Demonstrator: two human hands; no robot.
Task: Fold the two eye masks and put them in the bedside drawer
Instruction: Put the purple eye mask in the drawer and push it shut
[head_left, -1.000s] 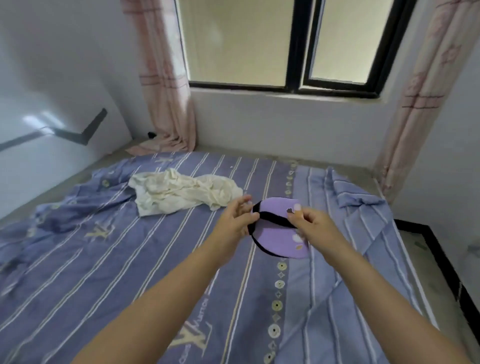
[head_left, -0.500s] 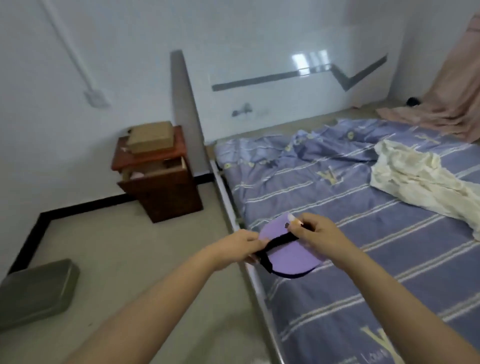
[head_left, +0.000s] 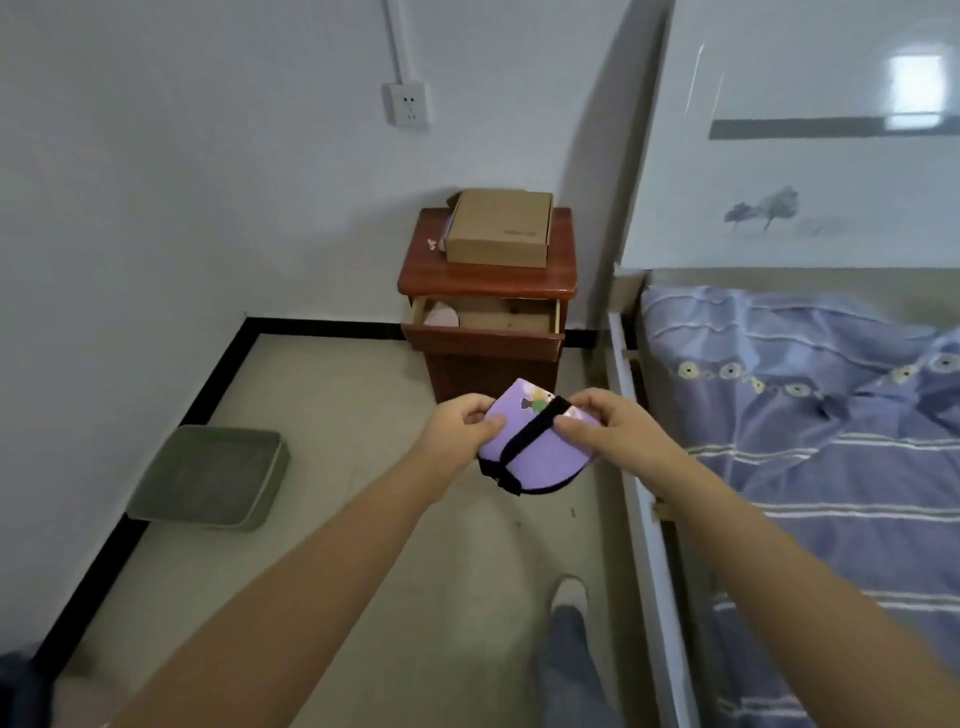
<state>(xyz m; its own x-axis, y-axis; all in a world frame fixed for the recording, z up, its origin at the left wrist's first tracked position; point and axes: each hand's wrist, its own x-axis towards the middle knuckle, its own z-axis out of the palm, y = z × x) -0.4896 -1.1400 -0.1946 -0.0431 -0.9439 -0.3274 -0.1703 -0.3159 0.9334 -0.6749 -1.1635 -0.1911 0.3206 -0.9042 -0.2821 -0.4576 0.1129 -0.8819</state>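
A folded purple eye mask (head_left: 535, 457) with a black strap across it hangs in the air over the floor. My left hand (head_left: 460, 428) pinches its left edge and my right hand (head_left: 610, 431) grips its right side. Straight ahead stands a red-brown bedside table (head_left: 488, 291) with its top drawer (head_left: 485, 332) pulled open. A pale pink item (head_left: 441, 315), possibly the other eye mask, lies in the drawer's left part. The mask is well short of the drawer, in front of the cabinet.
A cardboard box (head_left: 498, 226) sits on the bedside table. A grey cushion (head_left: 208, 475) lies on the floor at the left wall. The bed (head_left: 805, 441) with a striped purple cover and its white frame runs along the right. My shoe (head_left: 569, 597) shows below.
The view has swung from the bed to the bedside table, which is now nearer and straight ahead. Both hands still hold the purple mask, now over the floor instead of the bed.
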